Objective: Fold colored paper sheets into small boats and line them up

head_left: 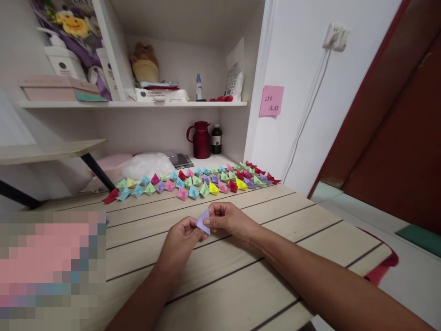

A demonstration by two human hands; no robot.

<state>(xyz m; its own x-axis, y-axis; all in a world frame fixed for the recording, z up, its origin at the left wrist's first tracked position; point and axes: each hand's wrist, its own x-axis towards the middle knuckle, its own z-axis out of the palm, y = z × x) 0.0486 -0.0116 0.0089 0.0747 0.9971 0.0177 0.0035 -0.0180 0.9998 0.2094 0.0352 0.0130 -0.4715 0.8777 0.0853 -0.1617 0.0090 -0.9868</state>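
Note:
Both my hands meet over the middle of the wooden table [241,285]. Between them is a small folded piece of lilac paper [202,222]. My left hand [179,241] pinches its lower left side with closed fingers. My right hand [227,219] pinches its upper right edge, fingers pressed together. Beyond my hands, rows of several small folded paper shapes [203,181] in pink, blue, green, yellow, red and purple lie along the table's far edge.
A dark red jug [200,139] and a dark bottle [216,139] stand in the alcove behind the paper shapes. A white plastic bag [148,165] lies at the back left. A pink sticky note [271,100] is on the wall. A blurred patch covers the lower left.

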